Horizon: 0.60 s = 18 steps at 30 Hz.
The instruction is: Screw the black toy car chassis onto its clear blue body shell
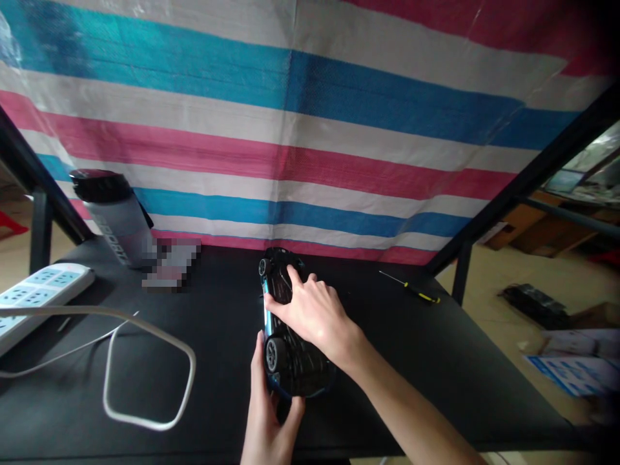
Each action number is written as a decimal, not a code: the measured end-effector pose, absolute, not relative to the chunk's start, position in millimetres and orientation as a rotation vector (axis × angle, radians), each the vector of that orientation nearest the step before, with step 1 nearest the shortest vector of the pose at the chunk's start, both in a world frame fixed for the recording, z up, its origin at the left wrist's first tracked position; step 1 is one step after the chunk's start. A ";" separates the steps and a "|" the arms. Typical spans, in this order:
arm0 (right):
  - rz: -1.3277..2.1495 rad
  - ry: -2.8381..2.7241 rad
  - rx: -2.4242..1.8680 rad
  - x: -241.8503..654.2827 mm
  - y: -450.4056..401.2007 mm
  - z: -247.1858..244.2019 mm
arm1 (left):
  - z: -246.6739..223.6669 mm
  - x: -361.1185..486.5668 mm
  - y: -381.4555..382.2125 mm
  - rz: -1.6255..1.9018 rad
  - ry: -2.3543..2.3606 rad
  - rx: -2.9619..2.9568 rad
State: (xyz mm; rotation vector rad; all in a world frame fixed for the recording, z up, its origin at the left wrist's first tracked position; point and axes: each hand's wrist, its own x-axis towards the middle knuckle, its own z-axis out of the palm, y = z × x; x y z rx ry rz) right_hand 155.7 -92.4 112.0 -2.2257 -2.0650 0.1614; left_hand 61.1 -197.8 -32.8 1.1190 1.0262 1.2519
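Note:
A toy car (303, 365), dark underneath with a blue side, is upside down over the middle of the black table, its underside and two left-hand wheels showing. My left hand (274, 413) grips the car's near end, fingers along the left side and thumb at the near edge. Over the far half of the underside lies my right hand (312, 307), index finger stretched forward on it and thumb against the blue side; the other fingers are partly curled. To the right rests a yellow and black screwdriver (421, 294).
A sports bottle (119, 223) stands at the back left near a blurred-out item (172, 263). A white power strip (43, 290) and looped white cable (191, 368) are at left. Behind the black table (397, 387) hangs a striped sheet (339, 135).

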 end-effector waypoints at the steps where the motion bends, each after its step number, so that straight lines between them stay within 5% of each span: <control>1: 0.162 -2.066 -2.233 154.6 -92.4 111.5 | -33.5 60.5 -197.8 1.244 1.033 1.124; 18: 0.118 -2.155 -2.325 151.8 -88.8 106.9 | -25.2 45.9 -202.2 1.155 1.061 1.245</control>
